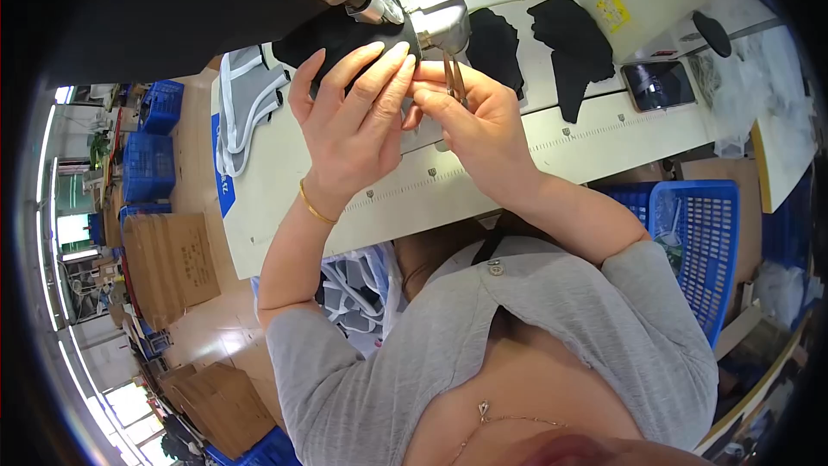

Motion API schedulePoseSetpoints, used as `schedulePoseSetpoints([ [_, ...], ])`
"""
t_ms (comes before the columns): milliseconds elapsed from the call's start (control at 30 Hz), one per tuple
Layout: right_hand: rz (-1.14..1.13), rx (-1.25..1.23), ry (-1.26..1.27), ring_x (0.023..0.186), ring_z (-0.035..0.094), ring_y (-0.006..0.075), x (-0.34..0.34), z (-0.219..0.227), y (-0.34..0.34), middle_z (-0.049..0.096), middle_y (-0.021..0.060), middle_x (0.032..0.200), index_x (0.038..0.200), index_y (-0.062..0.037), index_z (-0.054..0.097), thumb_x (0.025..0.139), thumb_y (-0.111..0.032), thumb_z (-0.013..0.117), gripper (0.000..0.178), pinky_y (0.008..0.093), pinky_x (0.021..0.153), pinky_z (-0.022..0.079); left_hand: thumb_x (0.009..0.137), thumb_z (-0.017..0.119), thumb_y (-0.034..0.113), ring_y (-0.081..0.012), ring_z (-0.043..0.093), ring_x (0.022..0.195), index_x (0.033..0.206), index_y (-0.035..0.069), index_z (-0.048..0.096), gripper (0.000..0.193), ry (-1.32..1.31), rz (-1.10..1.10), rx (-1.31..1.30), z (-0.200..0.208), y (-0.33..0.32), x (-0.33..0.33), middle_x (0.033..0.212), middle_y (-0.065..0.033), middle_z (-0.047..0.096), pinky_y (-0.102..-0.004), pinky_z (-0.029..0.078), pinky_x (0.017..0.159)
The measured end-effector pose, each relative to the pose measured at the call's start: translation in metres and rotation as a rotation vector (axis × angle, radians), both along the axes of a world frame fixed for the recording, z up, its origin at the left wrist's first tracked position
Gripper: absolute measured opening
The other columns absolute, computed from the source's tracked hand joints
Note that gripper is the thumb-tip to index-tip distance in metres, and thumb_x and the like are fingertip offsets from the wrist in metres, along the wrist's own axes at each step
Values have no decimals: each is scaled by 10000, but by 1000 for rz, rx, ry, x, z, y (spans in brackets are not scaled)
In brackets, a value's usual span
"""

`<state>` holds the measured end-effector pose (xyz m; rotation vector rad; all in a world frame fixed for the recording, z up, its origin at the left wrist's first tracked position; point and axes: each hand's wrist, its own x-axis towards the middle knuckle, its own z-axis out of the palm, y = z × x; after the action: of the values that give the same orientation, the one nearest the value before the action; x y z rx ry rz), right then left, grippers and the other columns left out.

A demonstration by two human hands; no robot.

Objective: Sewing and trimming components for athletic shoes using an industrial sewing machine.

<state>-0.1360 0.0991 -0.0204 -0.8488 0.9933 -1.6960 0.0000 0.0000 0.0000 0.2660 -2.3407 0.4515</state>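
A black fabric piece point(332, 34) lies under the metal head of a sewing machine point(375, 7). My left hand point(355, 125) is at the near edge of this fabric, its fingers stretched out and spread, fingertips against the cloth. My right hand point(487, 131) is closed, with a small pair of metal thread snips point(454, 79) held between its fingers, blades pointing away from me. The thumb and forefinger of that hand come together right beside the left fingertips. Whatever lies between the two hands is too small to make out.
Two black fabric pieces point(569, 47) lie right of the machine, near a phone point(658, 86). Grey pieces with white edging point(241, 112) rest at the table's left. A blue basket point(707, 250) stands at right; cardboard boxes point(172, 263) and blue crates point(148, 166) line the left floor.
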Motion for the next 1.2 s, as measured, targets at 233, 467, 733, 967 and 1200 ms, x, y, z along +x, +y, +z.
schedulePoseSetpoints([
  [233, -13, -57, -47, 785, 603, 56, 1, 6, -4, 664, 15, 888, 1103, 34, 645, 892, -23, 529, 248, 212, 689, 469, 774, 608, 115, -186, 622, 1046, 1056, 58, 723, 310, 27, -13, -16, 1, -9, -6, 1114, -28, 686, -449, 262, 1096],
  [467, -21, -36, -21, 818, 575, 37, 0, 5, -11, 669, 5, 877, 1091, 9, 639, 882, -50, 552, 234, 218, 707, 464, 776, 620, 104, -188, 617, 1049, 1080, 61, 704, 319, 33, 0, -16, 3, -20, -9, 1084, -30, 679, -462, 264, 1092],
  [733, -42, -69, -27, 808, 555, 31, 1, 7, -12, 657, 0, 862, 1067, 15, 628, 880, -63, 565, 212, 221, 700, 458, 857, 577, 98, -214, 614, 1054, 1074, 30, 704, 260, 50, -7, 37, 1, -25, -11, 1071, -54, 679, -452, 243, 1095],
  [967, -18, -100, -67, 823, 570, 41, 1, 9, -11, 680, 18, 927, 1142, 26, 620, 887, -47, 564, 271, 222, 700, 468, 875, 568, 62, -221, 604, 1080, 1092, -7, 690, 258, 42, -26, 134, 4, -24, -11, 1063, -82, 687, -415, 307, 1075],
  [1200, -105, -136, 209, 731, 473, 38, -2, -4, 1, 680, 18, 988, 1130, -24, 635, 888, -43, 556, 255, 210, 664, 427, 921, 617, 211, -183, 632, 739, 984, 21, 712, 221, 293, -34, 762, 18, -123, 7, 848, -66, 706, -287, 488, 708],
])
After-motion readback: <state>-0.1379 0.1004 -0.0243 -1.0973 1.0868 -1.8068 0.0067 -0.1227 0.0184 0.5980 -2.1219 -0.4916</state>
